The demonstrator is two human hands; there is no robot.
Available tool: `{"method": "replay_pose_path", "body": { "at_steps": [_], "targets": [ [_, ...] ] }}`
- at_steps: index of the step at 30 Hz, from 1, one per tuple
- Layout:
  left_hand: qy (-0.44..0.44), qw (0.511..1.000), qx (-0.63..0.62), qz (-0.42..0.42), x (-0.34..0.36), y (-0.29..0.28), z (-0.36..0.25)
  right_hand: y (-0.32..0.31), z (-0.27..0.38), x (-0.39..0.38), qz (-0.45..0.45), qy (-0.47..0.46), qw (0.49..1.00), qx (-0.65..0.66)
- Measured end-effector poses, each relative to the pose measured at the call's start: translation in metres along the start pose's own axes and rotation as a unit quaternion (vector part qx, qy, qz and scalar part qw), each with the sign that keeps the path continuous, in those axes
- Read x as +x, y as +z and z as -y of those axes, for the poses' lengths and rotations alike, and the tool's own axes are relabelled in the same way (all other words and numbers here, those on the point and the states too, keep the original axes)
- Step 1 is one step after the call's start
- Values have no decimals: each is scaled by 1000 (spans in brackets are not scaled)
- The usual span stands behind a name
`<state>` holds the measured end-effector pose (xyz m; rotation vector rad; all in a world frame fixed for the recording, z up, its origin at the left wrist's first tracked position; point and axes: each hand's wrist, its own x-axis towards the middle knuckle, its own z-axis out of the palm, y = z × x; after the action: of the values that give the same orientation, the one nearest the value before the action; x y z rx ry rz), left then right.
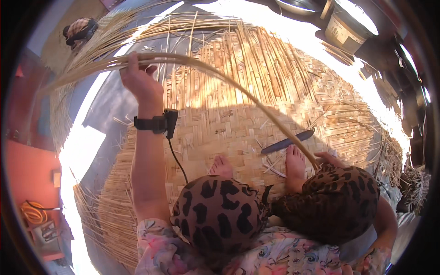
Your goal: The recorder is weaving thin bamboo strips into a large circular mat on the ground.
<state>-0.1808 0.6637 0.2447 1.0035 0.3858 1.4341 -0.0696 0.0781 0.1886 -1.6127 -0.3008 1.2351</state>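
A long bundle of thin, straw-coloured split strips [247, 95] arches across the view from the upper left down to my right knee. Raised at the upper left, my left hand [143, 85] grips the bundle, its index finger lying over the strips. My right hand [329, 159] is at the lower end of the bundle, beside my right knee, which hides part of it. Beneath spreads a woven mat [215, 123] with loose, unwoven strip ends along its far side. A dark, flat knife-like blade [288, 142] lies on the mat near my right foot.
My bare feet [295, 161] rest on the mat. More long strips [151, 30] lie beyond it. A bucket [346, 34] stands at the far right. At the left are an orange coiled cord [33, 213] and a dark patterned bundle [81, 31]. Cut scraps lie near the blade.
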Motion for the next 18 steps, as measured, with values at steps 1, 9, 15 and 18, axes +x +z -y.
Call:
{"method": "replay_pose_path", "body": {
  "at_steps": [1,9,15,18],
  "targets": [
    [3,1000,17,8,1,-27,-11,5,-9,6,2,15,1000,-11],
    [60,994,27,-88,13,-144,-106,35,-29,33,30,78,990,-110],
    [97,993,64,-26,-31,-60,-96,-13,-35,21,-2,93,961,-259],
    [106,993,1,54,-39,-29,-99,-55,-52,-4,-29,174,935,-308]
  ]
}}
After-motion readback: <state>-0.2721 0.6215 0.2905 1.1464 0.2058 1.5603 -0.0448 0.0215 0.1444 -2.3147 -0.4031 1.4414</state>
